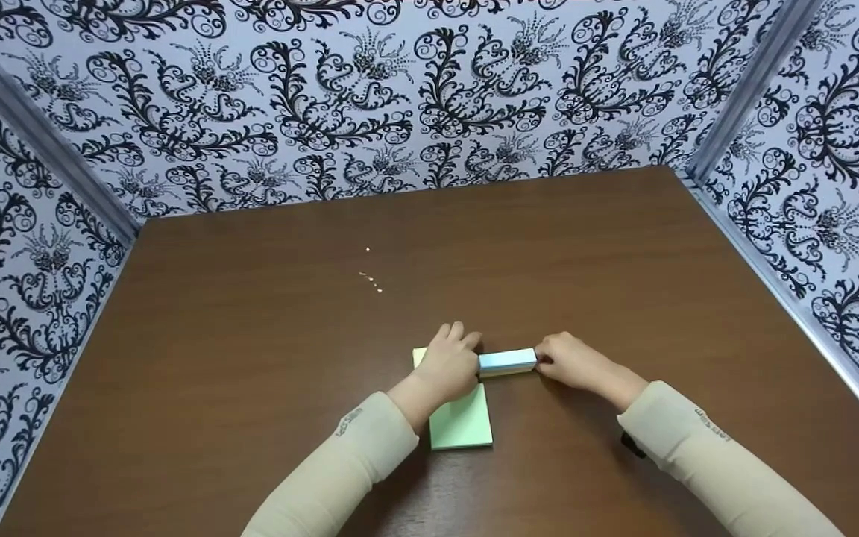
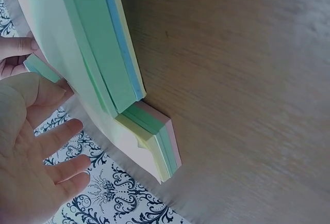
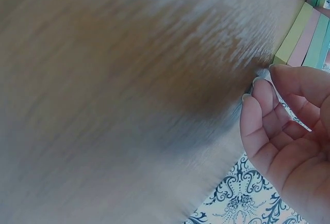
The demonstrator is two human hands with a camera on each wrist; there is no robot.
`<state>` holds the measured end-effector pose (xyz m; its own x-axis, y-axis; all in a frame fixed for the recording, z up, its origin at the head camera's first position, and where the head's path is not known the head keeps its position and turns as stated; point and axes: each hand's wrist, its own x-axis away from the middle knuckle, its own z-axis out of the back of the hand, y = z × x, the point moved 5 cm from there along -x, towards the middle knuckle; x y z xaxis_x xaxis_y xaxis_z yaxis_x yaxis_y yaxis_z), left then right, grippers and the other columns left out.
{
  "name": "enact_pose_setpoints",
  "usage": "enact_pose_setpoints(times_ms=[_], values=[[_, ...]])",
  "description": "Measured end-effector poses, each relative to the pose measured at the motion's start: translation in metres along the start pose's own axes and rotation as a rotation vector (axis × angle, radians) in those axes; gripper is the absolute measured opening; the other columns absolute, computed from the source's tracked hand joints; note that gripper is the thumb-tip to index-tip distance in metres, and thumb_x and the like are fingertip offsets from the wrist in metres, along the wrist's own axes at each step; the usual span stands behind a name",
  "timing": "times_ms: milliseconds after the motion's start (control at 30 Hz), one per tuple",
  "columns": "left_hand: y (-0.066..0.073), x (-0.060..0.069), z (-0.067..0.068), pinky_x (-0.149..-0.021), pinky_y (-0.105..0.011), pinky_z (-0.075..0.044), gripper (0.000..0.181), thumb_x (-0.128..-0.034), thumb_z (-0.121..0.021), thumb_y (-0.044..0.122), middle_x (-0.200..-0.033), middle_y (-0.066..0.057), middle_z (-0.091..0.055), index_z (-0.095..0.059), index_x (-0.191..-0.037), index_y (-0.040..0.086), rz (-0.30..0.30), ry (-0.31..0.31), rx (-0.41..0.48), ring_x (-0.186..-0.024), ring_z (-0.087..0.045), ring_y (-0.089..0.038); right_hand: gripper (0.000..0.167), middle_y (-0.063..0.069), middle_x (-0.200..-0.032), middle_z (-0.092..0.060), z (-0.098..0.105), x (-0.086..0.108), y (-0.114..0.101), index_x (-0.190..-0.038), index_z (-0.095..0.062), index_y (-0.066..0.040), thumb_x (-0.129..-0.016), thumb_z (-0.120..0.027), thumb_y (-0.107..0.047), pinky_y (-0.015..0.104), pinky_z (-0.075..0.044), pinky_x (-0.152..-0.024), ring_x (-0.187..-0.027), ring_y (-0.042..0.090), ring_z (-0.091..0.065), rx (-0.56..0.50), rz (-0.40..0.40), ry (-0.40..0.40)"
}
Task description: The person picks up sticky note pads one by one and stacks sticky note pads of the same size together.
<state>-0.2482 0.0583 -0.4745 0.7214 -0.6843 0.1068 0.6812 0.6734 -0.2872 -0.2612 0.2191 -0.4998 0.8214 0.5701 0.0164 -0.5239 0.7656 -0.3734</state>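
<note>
Between my two hands is a narrow block of sticky notes, light blue on top, with yellow, pink and green layers on its side in the right wrist view. My left hand pinches its left end with thumb and index finger, the other fingers spread. At the right end, the fingertips of my right hand hold it. Under the left hand lies a larger green notepad. A pale yellow notepad shows behind that hand, mostly covered. In the left wrist view, the stacked pads have green, blue and yellow edges.
Brown wooden table surrounds the pads. Small pale specks mark its surface farther back. Patterned wall panels stand along the back and both sides, with grey metal strips at the corners.
</note>
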Motion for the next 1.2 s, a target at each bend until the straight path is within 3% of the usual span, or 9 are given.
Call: enact_pose_setpoints(times_ms=[433, 733, 933, 1200], values=[[0.0001, 0.0011, 0.0016, -0.089, -0.034, -0.034, 0.024, -0.086, -0.056, 0.032, -0.124, 0.003, -0.055, -0.073, -0.078, 0.017, -0.004, 0.069, 0.009, -0.105, -0.045, -0.022, 0.019, 0.0, -0.06, -0.051, 0.0008, -0.0022, -0.0004, -0.065, -0.055, -0.007, -0.084, -0.057, 0.0, 0.023, -0.03, -0.052, -0.055, 0.009, -0.033, 0.001, -0.023, -0.043], [0.0002, -0.0004, 0.0012, -0.087, -0.033, -0.033, 0.025, -0.0861, -0.055, 0.03, -0.122, 0.004, -0.055, -0.072, -0.075, 0.017, 0.002, 0.038, 0.022, -0.102, -0.044, -0.021, 0.019, 0.0, -0.061, -0.052, -0.0001, -0.0029, -0.0016, -0.067, -0.057, -0.008, -0.084, -0.056, 0.0, 0.024, -0.031, -0.052, -0.055, 0.009, -0.034, 0.013, -0.042, -0.049], [0.0004, -0.001, -0.0009, -0.087, -0.032, -0.033, 0.026, -0.0879, -0.053, 0.032, -0.121, 0.005, -0.054, -0.072, -0.077, 0.018, -0.001, 0.016, 0.002, -0.097, -0.042, -0.018, 0.02, 0.001, -0.06, -0.053, 0.0004, -0.0028, -0.0039, -0.064, -0.055, -0.007, -0.082, -0.056, 0.002, 0.024, -0.029, -0.052, -0.054, 0.009, -0.032, 0.035, -0.014, -0.027], [0.0003, -0.0013, -0.002, -0.088, -0.034, -0.034, 0.026, -0.0883, -0.053, 0.032, -0.121, 0.004, -0.055, -0.073, -0.078, 0.018, 0.005, 0.038, -0.004, -0.099, -0.043, -0.02, 0.021, 0.002, -0.06, -0.052, 0.0005, -0.0026, -0.0059, -0.063, -0.053, -0.007, -0.081, -0.056, 0.002, 0.024, -0.03, -0.051, -0.055, 0.009, -0.032, 0.068, 0.005, -0.005]])
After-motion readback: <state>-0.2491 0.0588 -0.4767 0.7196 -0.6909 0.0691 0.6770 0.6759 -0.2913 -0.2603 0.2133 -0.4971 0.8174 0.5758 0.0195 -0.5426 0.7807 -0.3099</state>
